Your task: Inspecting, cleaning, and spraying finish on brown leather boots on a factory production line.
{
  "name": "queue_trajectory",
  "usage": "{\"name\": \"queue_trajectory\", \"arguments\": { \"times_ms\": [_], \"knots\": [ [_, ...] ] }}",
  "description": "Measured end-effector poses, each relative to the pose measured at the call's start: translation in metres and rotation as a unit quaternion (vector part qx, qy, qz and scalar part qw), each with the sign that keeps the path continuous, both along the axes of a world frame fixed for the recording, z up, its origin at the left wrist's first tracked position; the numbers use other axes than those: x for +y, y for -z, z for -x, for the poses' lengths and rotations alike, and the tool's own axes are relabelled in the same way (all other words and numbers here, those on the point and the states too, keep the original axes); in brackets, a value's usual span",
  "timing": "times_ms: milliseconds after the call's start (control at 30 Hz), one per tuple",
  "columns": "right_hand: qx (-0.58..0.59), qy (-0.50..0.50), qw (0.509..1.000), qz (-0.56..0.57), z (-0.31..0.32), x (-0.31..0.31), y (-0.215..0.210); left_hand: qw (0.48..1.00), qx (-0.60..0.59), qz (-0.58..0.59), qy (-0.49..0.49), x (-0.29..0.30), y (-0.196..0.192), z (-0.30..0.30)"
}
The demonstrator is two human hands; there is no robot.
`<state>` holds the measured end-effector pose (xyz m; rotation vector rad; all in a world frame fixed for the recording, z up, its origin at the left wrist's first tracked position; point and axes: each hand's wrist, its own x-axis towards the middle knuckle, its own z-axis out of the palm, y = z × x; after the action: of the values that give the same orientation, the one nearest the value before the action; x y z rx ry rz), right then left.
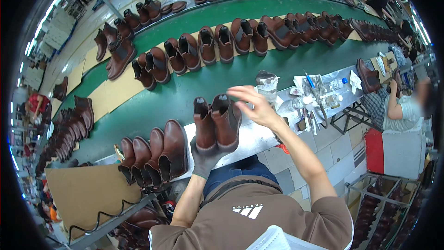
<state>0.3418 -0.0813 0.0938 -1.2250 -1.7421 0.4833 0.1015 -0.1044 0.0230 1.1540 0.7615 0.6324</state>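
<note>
In a grey glove, my left hand (204,161) is wrapped round the lower part of a pair of dark brown ankle boots (226,128). Both boots stand upright side by side above the white table edge, their openings facing up. My bare right hand (254,105) hovers just right of the boot tops, fingers stretched and apart, with nothing seen in them. Left of the held pair, several brown boots (173,150) lie in a row on the table.
A green conveyor belt (296,67) with rows of brown boots runs beyond the table. Clear bottles (303,103), a jar (267,83) and a blue pen (309,80) crowd the right side. A cardboard sheet (92,194) lies left. Another person (402,106) sits at far right.
</note>
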Motion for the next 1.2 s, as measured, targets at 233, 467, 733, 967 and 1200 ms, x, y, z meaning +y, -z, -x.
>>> {"name": "queue_trajectory", "arguments": {
  "times_ms": [233, 467, 733, 967, 1200],
  "knots": [
    [-0.469, -0.308, 0.828, -0.011, 0.056, 0.021, -0.007, 0.861, -0.270, 0.422, -0.092, 0.017, 0.069, 0.041],
    [-0.294, -0.195, 0.934, 0.052, 0.086, 0.036, -0.083, 0.916, 0.301, -0.239, -0.118, 0.052, 0.066, 0.052],
    [-0.217, -0.036, 0.946, 0.238, 0.068, 0.115, -0.102, 0.917, -0.161, -0.244, -0.271, 0.066, -0.078, -0.021],
    [0.185, 0.125, 0.968, 0.117, -0.001, 0.075, -0.049, 0.921, -0.289, 0.043, -0.258, 0.048, -0.025, -0.021],
    [0.090, 0.296, 0.861, 0.405, -0.084, -0.116, 0.153, 0.860, -0.422, 0.200, -0.207, 0.051, -0.003, -0.014]
  ]
}}
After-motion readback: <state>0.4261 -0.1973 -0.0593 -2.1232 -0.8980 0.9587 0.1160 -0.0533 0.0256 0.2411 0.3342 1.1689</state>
